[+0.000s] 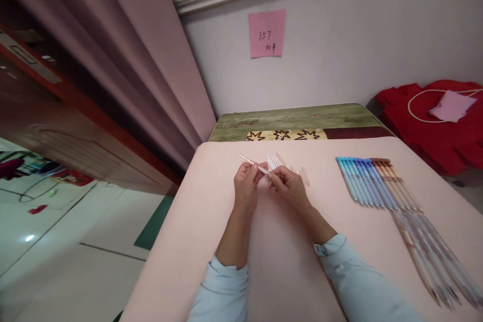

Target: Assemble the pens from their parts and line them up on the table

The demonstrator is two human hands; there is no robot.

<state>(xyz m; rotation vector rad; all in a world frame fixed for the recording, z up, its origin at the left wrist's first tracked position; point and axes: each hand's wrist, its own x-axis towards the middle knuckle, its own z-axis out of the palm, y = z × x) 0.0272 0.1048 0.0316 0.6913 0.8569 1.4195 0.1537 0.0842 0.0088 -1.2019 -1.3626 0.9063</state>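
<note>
Between both hands, above the pale pink tabletop (211,221), is a slim, whitish pen (246,159), slanting from upper left to lower right. My left hand (247,186) pinches its middle, and a thin, light-coloured end sticks out past the fingers. The fingertips of my right hand (290,186) are closed on its lower right end. Just behind my right hand lie several white tubes (274,162), partly covered by it. Small translucent pinkish pieces (305,176) rest to the right of that hand.
On the right, pens (364,183) with blue, violet-blue and brown tops lie in a neat row. Longer greyish pens (433,256) extend towards the near right edge. Behind the table are a green wooden-looking surface (294,115) and a wall with a pink note (267,33). Red cloth (430,136) lies beyond the right edge.
</note>
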